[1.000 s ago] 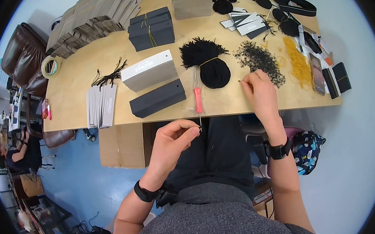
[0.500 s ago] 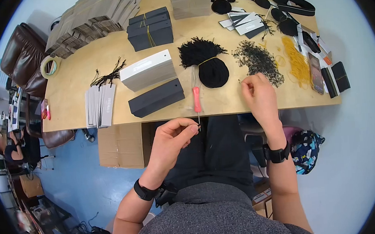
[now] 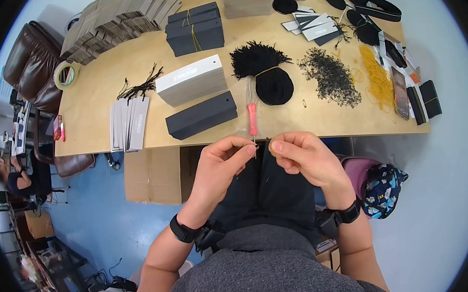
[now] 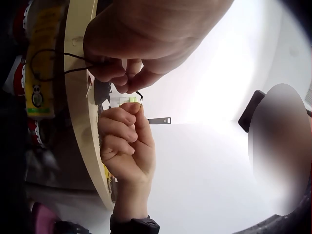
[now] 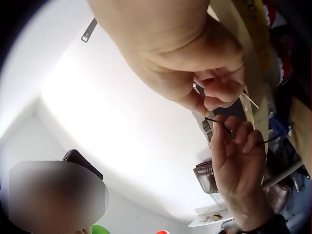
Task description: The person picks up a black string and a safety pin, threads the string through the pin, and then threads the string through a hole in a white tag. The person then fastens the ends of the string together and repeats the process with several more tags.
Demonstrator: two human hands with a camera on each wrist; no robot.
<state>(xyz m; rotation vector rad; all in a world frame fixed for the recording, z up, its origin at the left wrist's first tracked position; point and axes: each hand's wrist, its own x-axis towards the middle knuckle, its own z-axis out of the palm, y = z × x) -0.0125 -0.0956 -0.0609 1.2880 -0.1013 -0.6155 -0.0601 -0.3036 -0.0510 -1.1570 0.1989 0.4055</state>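
At the table's front edge, the left hand (image 3: pixel 219 167) pinches a thin black cord between thumb and fingers; in the left wrist view the cord (image 4: pixel 48 50) loops out behind that hand. Close to it on the right, the right hand (image 3: pixel 314 161) pinches a tiny metal clip (image 4: pixel 141 100), seen at the cord's tip in the left wrist view; whether they are joined I cannot tell. A red-handled tool (image 3: pixel 252 118) lies just beyond the hands. Further back are a bundle of black cords (image 3: pixel 274 86) and a heap of small dark clips (image 3: pixel 331 79).
A pale tag stack (image 3: pixel 191 83) and a dark tag stack (image 3: pixel 202 115) stand left of the tool. Corded tags (image 3: pixel 129 123) lie further left. Yellow bands (image 3: pixel 377 79) and a phone (image 3: pixel 399 93) are at the right. Banded stacks (image 3: pixel 194 33) stand behind.
The right hand has come from the edge of the clip heap down and left to beside the left hand. The left hand keeps pinching the cord, nearly in place. The view has shifted slightly.
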